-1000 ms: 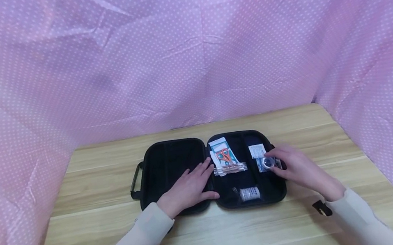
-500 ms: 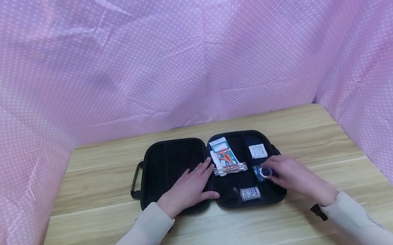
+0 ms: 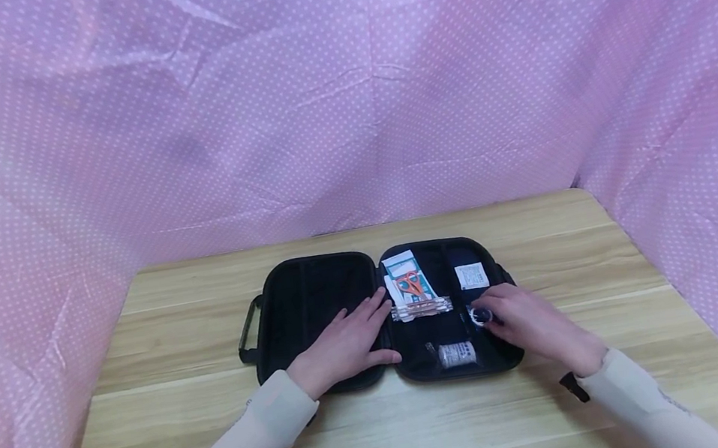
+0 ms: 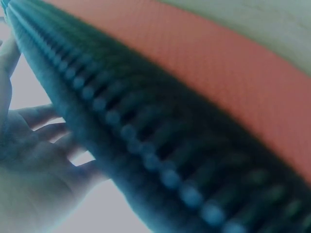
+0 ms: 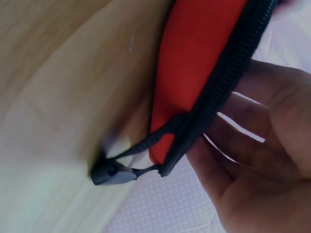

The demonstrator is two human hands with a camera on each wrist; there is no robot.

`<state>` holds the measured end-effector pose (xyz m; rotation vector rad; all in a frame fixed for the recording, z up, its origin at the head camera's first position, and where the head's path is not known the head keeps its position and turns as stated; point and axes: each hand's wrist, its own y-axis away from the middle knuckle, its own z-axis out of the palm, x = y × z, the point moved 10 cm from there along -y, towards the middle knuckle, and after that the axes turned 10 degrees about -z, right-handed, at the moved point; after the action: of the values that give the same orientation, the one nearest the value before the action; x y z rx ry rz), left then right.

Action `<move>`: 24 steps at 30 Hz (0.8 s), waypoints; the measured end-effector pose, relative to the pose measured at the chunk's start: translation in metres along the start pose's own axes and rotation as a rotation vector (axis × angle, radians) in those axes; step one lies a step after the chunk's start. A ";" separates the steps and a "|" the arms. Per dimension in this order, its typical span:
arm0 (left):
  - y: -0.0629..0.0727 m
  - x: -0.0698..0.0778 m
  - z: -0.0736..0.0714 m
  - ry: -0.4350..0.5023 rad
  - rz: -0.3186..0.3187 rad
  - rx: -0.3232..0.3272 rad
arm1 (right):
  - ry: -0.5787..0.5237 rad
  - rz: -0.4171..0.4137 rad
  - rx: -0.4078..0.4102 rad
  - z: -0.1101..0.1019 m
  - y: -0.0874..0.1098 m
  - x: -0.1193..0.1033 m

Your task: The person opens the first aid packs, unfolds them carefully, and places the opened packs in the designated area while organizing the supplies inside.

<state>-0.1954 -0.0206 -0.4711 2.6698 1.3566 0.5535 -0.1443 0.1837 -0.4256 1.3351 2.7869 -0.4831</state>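
A zipped case (image 3: 306, 314) lies unfolded on the table, black inside; its red outer shell (image 5: 194, 63) shows in the right wrist view. My left hand (image 3: 347, 343) rests with spread, straight fingers across its left half, fingertips at the hinge. Over the right half, my right hand (image 3: 528, 319) pinches a small roll of tape (image 3: 481, 315), ring-shaped with a dark middle, partly hidden by the fingers. Just beyond it lies a white square packet (image 3: 471, 276). In the same half are orange-handled scissors (image 3: 411, 285) on a card, wrapped cotton swabs (image 3: 421, 309) and a wrapped bandage roll (image 3: 457, 354).
A carry handle (image 3: 248, 337) sticks out from the case's left side. Beside the red shell, a black zipper pull (image 5: 114, 174) hangs in the right wrist view. Around the case extends the wooden table (image 3: 387, 440), backed by a pink dotted cloth (image 3: 343, 105).
My right hand has carried the tape roll a little left and nearer to me, down toward the case's right compartment. The left hand stays where it was.
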 end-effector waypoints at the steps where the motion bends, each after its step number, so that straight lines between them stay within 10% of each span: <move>1: 0.000 0.000 0.000 -0.001 0.000 0.000 | -0.011 0.007 -0.005 0.001 -0.001 0.001; 24: -0.001 -0.001 0.000 0.001 -0.005 0.000 | -0.207 0.143 -0.123 0.015 -0.002 0.019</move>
<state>-0.1964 -0.0209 -0.4714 2.6654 1.3630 0.5549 -0.1600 0.1931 -0.4416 1.3604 2.4918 -0.4106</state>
